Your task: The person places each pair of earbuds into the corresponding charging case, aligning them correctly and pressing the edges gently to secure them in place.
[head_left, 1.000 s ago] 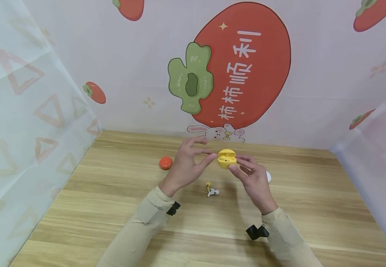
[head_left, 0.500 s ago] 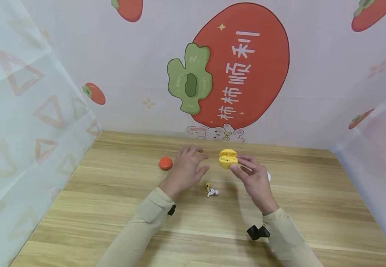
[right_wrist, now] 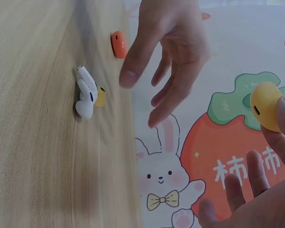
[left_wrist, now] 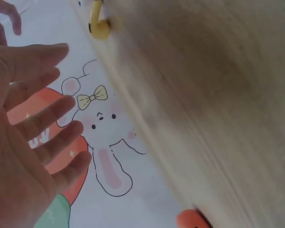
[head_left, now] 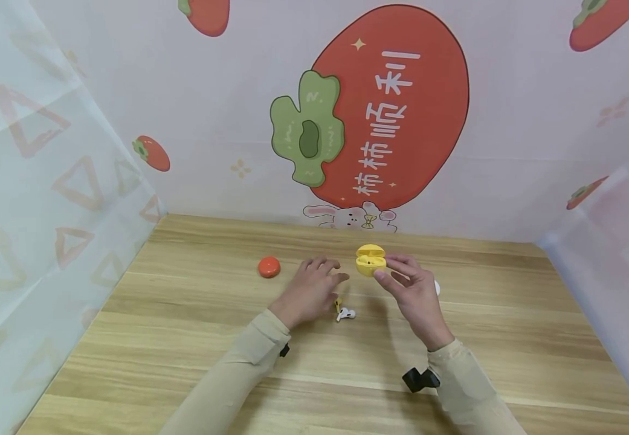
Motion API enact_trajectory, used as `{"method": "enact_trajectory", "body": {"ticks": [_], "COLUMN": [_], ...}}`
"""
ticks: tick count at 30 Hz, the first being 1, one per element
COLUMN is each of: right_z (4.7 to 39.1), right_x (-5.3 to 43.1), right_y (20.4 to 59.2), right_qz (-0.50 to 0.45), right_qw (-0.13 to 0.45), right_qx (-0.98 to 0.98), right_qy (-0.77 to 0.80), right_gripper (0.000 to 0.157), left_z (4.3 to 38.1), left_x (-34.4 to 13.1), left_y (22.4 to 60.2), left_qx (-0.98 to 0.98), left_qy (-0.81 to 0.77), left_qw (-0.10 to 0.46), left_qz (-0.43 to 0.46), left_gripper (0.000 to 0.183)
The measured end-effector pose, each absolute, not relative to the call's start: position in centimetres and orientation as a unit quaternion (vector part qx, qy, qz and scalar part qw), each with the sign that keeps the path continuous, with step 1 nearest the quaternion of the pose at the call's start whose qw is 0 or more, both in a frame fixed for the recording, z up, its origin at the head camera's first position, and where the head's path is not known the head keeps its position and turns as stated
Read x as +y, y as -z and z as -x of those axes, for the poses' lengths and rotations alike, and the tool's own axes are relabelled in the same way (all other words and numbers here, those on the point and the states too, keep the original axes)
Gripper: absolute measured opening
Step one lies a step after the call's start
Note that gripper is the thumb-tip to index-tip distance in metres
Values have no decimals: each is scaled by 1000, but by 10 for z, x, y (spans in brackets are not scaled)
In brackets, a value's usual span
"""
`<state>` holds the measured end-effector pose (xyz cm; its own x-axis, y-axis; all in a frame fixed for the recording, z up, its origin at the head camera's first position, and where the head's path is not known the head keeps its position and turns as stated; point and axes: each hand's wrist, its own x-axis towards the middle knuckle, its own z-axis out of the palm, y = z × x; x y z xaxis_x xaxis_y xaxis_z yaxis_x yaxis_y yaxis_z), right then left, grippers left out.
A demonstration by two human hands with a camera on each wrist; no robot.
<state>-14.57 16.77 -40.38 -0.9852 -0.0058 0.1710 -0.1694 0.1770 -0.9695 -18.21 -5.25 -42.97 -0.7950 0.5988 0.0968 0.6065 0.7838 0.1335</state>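
Observation:
My right hand holds up a yellow earbud case between thumb and fingers, its lid raised. Inside the case an earbud shows in one slot. Over the table to the left, my left hand reaches with its fingers loosely spread and nothing in them. Just beside its thumb lies a yellow earbud on the table, partly covered by the hand in the head view. White earbuds lie right next to the yellow one.
A round red case rests on the wooden table left of my left hand. Behind my right hand, a white object shows partly. The printed back wall rises along the table's far edge.
My left hand has come away from the yellow case and moved down to beside the loose earbuds. My right hand keeps the case up in nearly the same place.

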Motion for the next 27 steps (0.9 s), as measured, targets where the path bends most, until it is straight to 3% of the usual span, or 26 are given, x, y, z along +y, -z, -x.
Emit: {"method": "enact_trajectory", "body": {"ticks": [17, 27], "right_z": [145, 145], "right_x": [167, 167], "right_y": [403, 404], "right_qz": [-51, -51], "right_qw": [60, 57], "right_qx": [-769, -766], "right_qy": [-634, -638], "right_gripper": [35, 35], "left_z": [184, 185], "left_x": [-46, -44], "left_y": [442, 444], "left_qx": [-942, -937], "left_qy": [72, 82], "left_qw": [-45, -65], "left_qz": [326, 332], "left_gripper": [18, 17]}}
